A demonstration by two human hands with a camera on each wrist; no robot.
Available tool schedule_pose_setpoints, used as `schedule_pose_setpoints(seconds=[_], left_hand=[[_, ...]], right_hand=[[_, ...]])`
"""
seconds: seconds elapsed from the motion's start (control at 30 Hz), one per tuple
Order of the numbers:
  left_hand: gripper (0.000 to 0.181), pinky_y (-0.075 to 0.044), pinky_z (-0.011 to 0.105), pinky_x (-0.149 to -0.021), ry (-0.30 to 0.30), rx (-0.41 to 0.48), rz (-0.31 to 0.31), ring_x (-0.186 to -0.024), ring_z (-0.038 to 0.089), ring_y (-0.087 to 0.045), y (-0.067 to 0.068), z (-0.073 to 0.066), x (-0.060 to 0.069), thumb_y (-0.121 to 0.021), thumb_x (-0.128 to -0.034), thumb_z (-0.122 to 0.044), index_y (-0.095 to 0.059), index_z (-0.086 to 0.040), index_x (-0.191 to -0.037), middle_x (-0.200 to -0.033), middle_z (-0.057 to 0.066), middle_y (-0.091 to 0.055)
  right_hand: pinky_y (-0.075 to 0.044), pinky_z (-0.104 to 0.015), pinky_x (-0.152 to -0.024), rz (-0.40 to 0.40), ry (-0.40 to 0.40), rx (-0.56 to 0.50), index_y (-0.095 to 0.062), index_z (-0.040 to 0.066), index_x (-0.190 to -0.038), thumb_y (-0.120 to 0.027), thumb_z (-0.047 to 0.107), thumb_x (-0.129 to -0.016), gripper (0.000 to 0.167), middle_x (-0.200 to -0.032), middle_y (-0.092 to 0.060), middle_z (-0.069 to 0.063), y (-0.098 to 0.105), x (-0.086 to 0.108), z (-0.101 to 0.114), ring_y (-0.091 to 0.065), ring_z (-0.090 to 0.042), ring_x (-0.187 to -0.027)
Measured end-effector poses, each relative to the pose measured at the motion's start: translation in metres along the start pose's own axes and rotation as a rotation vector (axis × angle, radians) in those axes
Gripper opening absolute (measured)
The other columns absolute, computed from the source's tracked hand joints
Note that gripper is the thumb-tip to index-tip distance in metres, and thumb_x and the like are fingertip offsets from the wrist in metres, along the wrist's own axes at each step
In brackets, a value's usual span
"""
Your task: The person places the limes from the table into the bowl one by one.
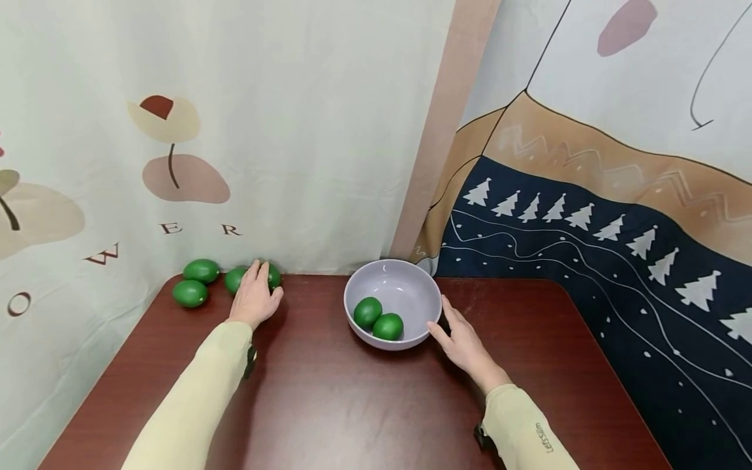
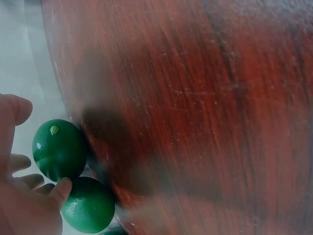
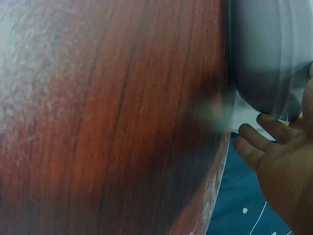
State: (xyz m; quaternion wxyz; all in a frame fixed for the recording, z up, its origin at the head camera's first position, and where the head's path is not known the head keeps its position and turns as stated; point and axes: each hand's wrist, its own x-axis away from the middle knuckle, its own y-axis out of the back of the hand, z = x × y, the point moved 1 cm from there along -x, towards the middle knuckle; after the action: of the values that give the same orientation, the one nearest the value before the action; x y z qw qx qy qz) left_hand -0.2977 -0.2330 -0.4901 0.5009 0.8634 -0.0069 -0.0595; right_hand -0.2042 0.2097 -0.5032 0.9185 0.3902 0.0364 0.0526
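My left hand [image 1: 254, 301] reaches over two green limes, a left one [image 1: 234, 279] and a right one [image 1: 273, 277], at the table's back edge. In the left wrist view, a fingertip touches near where an upper lime [image 2: 59, 152] and a lower lime [image 2: 89, 205] meet; the thumb stands apart from them. A pale purple bowl [image 1: 411, 297] holds two more limes [image 1: 367, 313]. Against its right side rests my right hand [image 1: 467, 343], thumb at the rim. The right wrist view shows fairly straight fingers [image 3: 252, 152] by the bowl's outer wall [image 3: 264, 54].
Two further limes [image 1: 190, 294] lie at the back left corner of the dark red-brown table [image 1: 329, 405]. A pale printed curtain [image 1: 305, 163] hangs behind the table. On the right hangs a dark blue cloth [image 1: 529, 254] with white trees.
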Motion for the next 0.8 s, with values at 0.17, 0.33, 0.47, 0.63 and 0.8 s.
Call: schedule_pose_setpoints(seconds=[0.17, 0.33, 0.47, 0.63, 0.8], left_hand=[[0.068, -0.019, 0.065, -0.121, 0.013, -0.004, 0.009, -0.151, 0.053, -0.015, 0.0003, 0.0004, 0.0006, -0.051, -0.1023, -0.019, -0.024, 0.013, -0.156, -0.163, 0.036, -0.015], [0.064, -0.024, 0.064, -0.119, 0.008, -0.007, -0.020, -0.148, 0.052, -0.022, -0.0006, 0.0007, -0.0003, -0.052, -0.1012, -0.018, -0.031, 0.012, -0.154, -0.160, 0.035, -0.022], [0.062, -0.028, 0.065, -0.116, -0.002, -0.013, -0.038, -0.144, 0.052, -0.028, -0.0021, 0.0013, -0.0005, -0.054, -0.1004, -0.018, -0.035, 0.012, -0.151, -0.156, 0.035, -0.028], [0.058, -0.033, 0.065, -0.113, -0.015, -0.011, -0.054, -0.138, 0.052, -0.034, -0.0043, 0.0015, -0.0006, -0.056, -0.0991, -0.018, -0.039, 0.011, -0.147, -0.151, 0.033, -0.033], [0.055, -0.037, 0.066, -0.108, -0.028, -0.008, -0.056, -0.132, 0.052, -0.039, -0.0065, 0.0008, -0.0005, -0.062, -0.0978, -0.018, -0.043, 0.010, -0.141, -0.147, 0.031, -0.036]], right_hand=[[-0.030, -0.059, -0.120, -0.002, 0.006, -0.004, -0.019, 0.007, -0.165, -0.060, 0.036, -0.105, 0.078, -0.167, -0.028, -0.021, 0.0001, 0.0003, 0.0001, -0.030, -0.040, -0.153], [-0.030, -0.059, -0.120, 0.001, 0.010, -0.003, -0.019, 0.005, -0.165, -0.060, 0.034, -0.105, 0.078, -0.167, -0.028, -0.021, 0.0007, 0.0005, 0.0010, -0.030, -0.040, -0.153], [-0.031, -0.059, -0.120, 0.002, 0.011, 0.002, -0.020, 0.005, -0.165, -0.060, 0.034, -0.105, 0.078, -0.166, -0.029, -0.022, 0.0000, 0.0006, 0.0011, -0.031, -0.041, -0.152], [-0.030, -0.059, -0.120, 0.000, 0.014, 0.002, -0.020, 0.004, -0.164, -0.060, 0.034, -0.105, 0.078, -0.166, -0.029, -0.022, -0.0004, 0.0007, 0.0014, -0.031, -0.041, -0.152], [-0.030, -0.059, -0.120, -0.002, 0.013, -0.001, -0.020, 0.004, -0.165, -0.061, 0.034, -0.105, 0.078, -0.166, -0.029, -0.023, 0.0003, 0.0011, 0.0013, -0.031, -0.041, -0.152]])
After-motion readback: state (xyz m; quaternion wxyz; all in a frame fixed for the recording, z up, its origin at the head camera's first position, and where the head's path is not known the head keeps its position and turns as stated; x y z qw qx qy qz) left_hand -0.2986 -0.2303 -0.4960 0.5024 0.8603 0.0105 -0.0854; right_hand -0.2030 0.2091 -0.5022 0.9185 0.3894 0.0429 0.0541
